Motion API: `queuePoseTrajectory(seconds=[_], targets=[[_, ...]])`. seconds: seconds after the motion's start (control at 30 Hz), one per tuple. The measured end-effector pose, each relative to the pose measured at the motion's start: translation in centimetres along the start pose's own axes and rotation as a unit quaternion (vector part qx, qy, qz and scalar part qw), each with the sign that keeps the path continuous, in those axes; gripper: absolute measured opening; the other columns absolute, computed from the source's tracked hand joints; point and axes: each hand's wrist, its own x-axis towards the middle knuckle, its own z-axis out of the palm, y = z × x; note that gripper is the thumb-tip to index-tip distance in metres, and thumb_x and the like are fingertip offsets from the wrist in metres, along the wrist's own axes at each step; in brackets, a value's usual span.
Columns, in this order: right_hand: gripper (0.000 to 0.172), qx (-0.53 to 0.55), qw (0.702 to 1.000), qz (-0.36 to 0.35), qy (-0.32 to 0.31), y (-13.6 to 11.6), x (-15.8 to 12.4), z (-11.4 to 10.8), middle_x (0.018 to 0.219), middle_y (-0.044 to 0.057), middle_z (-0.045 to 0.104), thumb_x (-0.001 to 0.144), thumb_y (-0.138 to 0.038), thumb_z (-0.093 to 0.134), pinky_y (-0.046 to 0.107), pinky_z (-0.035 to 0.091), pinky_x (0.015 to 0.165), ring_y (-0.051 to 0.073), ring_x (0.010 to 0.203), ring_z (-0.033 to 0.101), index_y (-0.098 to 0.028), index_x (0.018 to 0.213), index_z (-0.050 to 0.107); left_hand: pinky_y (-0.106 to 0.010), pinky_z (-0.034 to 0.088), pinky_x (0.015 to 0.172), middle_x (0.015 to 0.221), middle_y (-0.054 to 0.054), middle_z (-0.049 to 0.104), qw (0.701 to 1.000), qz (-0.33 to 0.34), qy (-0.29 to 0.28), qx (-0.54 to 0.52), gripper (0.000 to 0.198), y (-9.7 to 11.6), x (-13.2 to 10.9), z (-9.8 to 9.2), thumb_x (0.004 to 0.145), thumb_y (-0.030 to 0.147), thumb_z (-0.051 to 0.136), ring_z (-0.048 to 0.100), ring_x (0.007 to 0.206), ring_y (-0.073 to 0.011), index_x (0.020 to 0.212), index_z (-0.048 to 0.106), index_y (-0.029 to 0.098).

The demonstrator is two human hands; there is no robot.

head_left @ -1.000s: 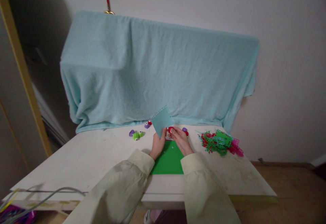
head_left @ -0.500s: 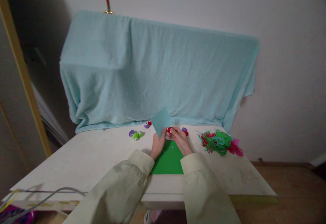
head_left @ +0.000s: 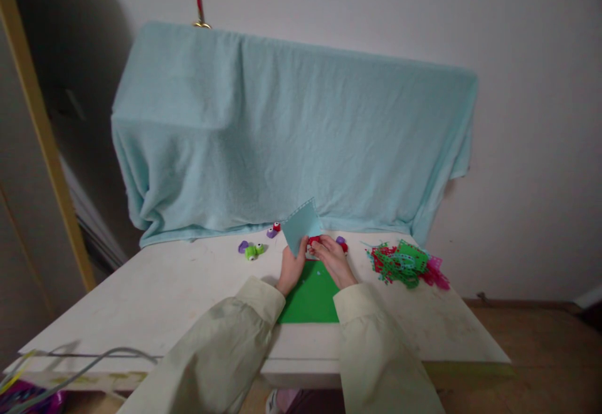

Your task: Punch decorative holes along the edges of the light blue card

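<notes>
My left hand point(head_left: 292, 268) grips a light blue sheet point(head_left: 301, 226) near its lower end; the sheet stands tilted, with a row of small holes along its top edge. My right hand point(head_left: 333, 258) has its fingers closed around a small red object point(head_left: 314, 239), which looks like a craft paper punch, right by the sheet's lower edge. The fingers hide most of it. Both hands are close together above a green sheet point(head_left: 310, 298) lying flat on the table.
Small punch-like pieces rest on the white table point(head_left: 188, 295): a green and purple one point(head_left: 254, 251), a red and purple one point(head_left: 273, 231) and another point(head_left: 342, 243) behind my right hand. Perforated scraps point(head_left: 402, 263) lie at right. A light blue cloth point(head_left: 301, 125) hangs behind.
The blue sheet has turned slightly, its top corner shifting to the right. My right fingers have moved a little on the red punch. Both hands stay in nearly the same place.
</notes>
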Motion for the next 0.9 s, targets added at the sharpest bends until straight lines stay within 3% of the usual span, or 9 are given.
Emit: queuePoseTrajectory(seconds=[0.33,0.9], targets=[[0.036,-0.036,0.999,-0.002,-0.013,0.1,0.0,-0.4,0.097,0.005,0.068,0.066,-0.025,0.078,0.03,0.051,0.079,0.017,0.083,0.064,-0.018,0.099,0.065,-0.03,0.043,0.084,0.093,-0.009,0.066,0.999,0.045,0.022,0.01,0.033,-0.5,0.5,-0.1,0.088,0.044,0.047,0.06,0.088,-0.02,0.094,0.06,0.014],[0.035,-0.026,1.0,-0.003,-0.002,0.3,0.1,-0.5,0.097,0.005,0.067,0.064,-0.024,0.079,0.032,0.052,0.079,0.018,0.085,0.064,-0.019,0.097,0.066,-0.033,0.041,0.093,0.1,-0.011,0.065,0.996,0.088,0.032,0.007,0.03,-0.6,0.6,0.0,0.09,0.038,0.046,0.059,0.095,-0.0203,0.101,0.059,0.013]])
